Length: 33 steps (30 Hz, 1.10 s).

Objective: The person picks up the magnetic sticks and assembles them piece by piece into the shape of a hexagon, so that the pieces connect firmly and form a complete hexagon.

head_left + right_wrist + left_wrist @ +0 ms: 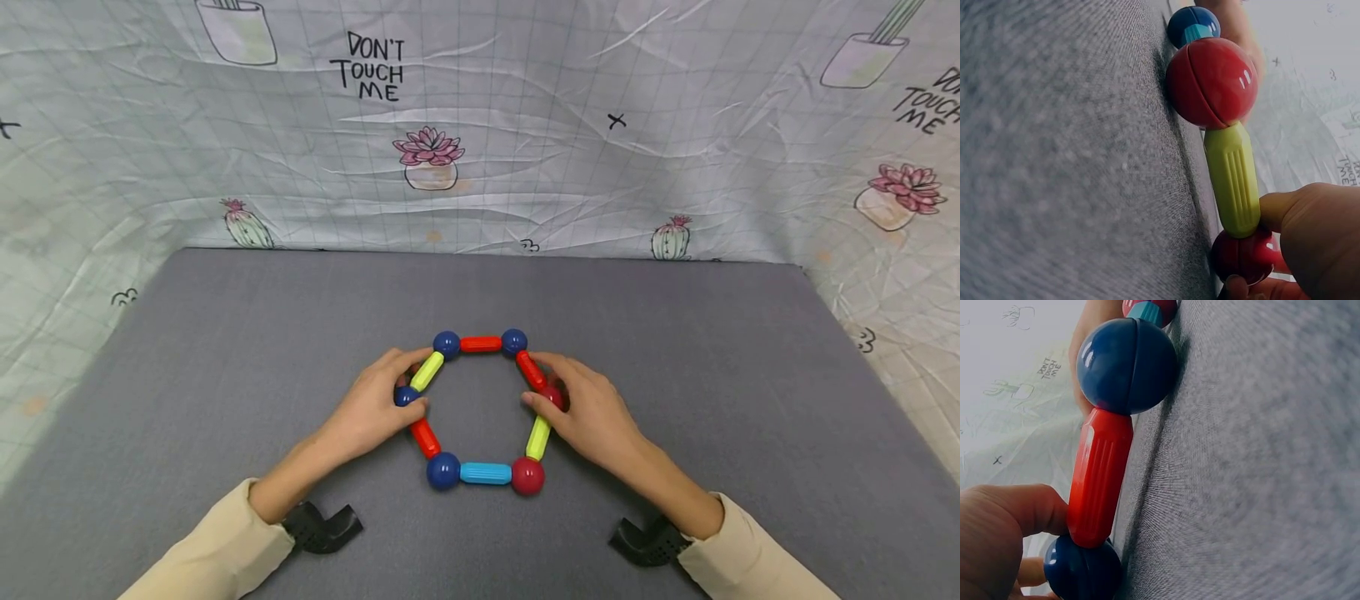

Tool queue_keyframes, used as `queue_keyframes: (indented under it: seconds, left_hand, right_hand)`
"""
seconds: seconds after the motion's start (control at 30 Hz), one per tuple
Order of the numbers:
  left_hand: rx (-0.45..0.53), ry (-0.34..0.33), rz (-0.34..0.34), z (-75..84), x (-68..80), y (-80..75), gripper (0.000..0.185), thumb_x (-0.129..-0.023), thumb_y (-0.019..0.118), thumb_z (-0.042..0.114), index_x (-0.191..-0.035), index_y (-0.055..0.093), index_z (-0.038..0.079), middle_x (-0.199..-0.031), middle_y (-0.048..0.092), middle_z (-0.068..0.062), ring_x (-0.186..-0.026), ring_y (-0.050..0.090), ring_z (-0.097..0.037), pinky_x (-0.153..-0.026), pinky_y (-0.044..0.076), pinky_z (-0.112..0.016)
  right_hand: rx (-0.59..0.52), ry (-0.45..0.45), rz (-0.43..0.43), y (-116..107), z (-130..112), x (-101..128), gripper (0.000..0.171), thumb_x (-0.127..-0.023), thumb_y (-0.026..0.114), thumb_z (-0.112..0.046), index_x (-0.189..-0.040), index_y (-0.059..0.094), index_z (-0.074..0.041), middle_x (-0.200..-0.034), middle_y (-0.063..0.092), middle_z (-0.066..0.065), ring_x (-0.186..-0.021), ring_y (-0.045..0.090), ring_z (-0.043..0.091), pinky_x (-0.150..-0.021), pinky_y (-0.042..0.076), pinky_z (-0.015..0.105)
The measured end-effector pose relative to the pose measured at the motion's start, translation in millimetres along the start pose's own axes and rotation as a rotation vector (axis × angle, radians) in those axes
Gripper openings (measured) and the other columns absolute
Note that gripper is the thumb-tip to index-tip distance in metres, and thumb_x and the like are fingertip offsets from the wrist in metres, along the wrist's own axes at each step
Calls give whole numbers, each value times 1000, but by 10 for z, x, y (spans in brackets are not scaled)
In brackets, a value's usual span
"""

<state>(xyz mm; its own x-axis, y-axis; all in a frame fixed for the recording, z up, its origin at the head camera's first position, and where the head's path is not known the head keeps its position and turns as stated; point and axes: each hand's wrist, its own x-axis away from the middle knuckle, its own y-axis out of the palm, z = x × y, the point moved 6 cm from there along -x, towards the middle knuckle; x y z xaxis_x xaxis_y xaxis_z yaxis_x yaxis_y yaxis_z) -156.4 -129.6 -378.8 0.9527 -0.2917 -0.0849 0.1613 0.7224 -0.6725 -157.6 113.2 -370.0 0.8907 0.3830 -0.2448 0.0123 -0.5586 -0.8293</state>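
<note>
Two hands: left hand (372, 406), right hand (588, 410) pinching hexagon ring (484, 473) sides.

Ring (481, 343) on mat (225, 375) — hands flanking

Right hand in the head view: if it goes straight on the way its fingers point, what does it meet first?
The right hand points up-left, and its fingers already touch the red rod and red ball. Beyond those, probably the far blue ball.
</note>
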Motion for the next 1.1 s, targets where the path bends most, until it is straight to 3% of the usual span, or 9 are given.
queue_keyframes:
  seconds: [0.5, 1.1]
  left_hand:
    - [-15, 25, 9, -2, -5, 9, 55, -79, 69, 4, -132, 55, 3, -98, 56, -4, -77, 47, -16, -60, 40, -29]
    - [-34, 45, 4, -12, 3, -2, 55, -79, 68, 7, -132, 56, 5, -98, 56, -3, -76, 46, -15, -60, 38, -29]
  right_hand:
    - [-65, 35, -21, 15, 52, -4, 49, -81, 73, -15, -126, 55, -11, -83, 57, 0, -57, 44, 9, -44, 35, 24]
    - [-37, 34, 22, 34, 51, -7, 48, -77, 71, -12, -124, 59, -13, -80, 56, -1, -48, 39, 7, -39, 29, 23]
